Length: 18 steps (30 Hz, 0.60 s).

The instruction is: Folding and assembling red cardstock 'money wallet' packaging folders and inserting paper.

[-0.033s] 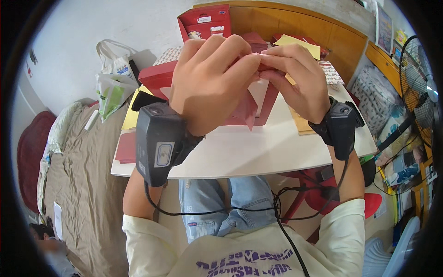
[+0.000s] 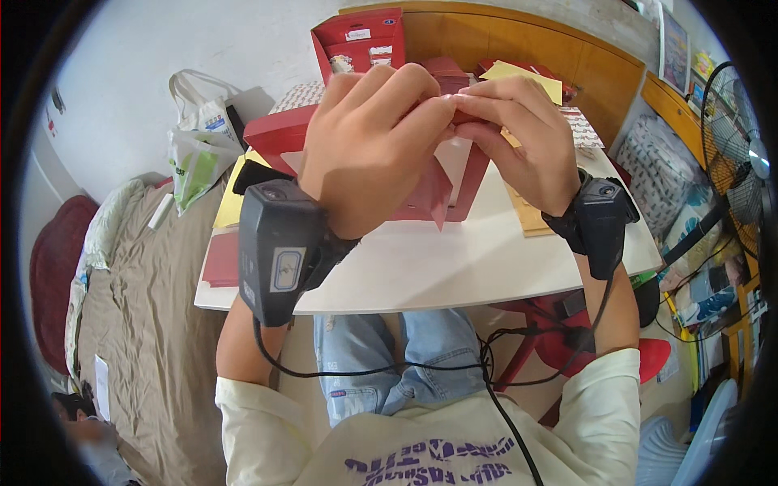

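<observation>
A red cardboard box [image 2: 468, 193] with pale inner panels stands tilted over the white table, largely hidden behind my hands. My left hand [image 2: 369, 150] is closed, its thumb and forefinger pinching the box's upper edge. Right beside those fingertips, my right hand [image 2: 523, 138] grips the same edge between thumb and fingers. The two sets of fingertips almost meet, and the exact spot they press is partly covered. A pointed reddish flap [image 2: 438, 202] hangs down below my left hand.
On the white table [image 2: 438, 275] lie yellow sheets [image 2: 229, 206], red card pieces [image 2: 220, 259] and a wooden board [image 2: 531, 217]. An upright red box [image 2: 359, 40] stands at the back. A bed [image 2: 158, 308] is at left, a fan [image 2: 733, 154] at right. Black cables [image 2: 486, 364] cross my lap.
</observation>
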Motion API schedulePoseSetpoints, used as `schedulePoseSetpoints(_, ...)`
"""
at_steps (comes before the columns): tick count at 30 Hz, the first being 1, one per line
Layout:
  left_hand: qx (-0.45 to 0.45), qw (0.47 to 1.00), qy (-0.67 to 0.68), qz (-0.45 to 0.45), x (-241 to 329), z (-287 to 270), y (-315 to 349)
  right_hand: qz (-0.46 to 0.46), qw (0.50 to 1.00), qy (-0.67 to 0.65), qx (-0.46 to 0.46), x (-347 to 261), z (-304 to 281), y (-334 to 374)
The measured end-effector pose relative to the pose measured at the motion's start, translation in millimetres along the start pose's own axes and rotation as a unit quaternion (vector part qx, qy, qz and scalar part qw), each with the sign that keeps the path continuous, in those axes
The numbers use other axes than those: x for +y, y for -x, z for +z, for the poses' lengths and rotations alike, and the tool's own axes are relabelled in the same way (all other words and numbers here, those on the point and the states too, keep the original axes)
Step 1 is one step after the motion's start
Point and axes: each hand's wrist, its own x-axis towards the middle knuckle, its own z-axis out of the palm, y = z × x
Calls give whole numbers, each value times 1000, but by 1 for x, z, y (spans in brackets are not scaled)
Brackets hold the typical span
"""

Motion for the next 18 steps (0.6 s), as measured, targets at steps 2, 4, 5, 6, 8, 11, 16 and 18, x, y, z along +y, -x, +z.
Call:
schedulePoseSetpoints(2,3,1000,10,11,-5,2,-1,-6,1000,12,3,5,1,0)
schedulePoseSetpoints(4,21,999,22,36,-10,6,-4,-7,1000,10,-3,11,2,-4)
schedulePoseSetpoints(5,21,999,22,37,-11,6,-3,-6,1000,4,-11,10,1,-5)
schedulePoseSetpoints(6,18,999,19,36,-11,7,-2,-6,1000,4,-10,10,0,-4)
schedulePoseSetpoints(8,16,999,17,37,-10,6,-2,-22,999,43,-22,9,-2,-3)
schedulePoseSetpoints(11,21,999,15,39,-8,3,-2,-16,1000,24,-6,11,-5,2)
schedulePoseSetpoints(16,29,998,-2,56,-7,1,-3,-5,1000,-22,20,10,-5,5)
schedulePoseSetpoints(18,41,996,-9,74,-10,3,-3,13,998,-52,36,11,-5,6)
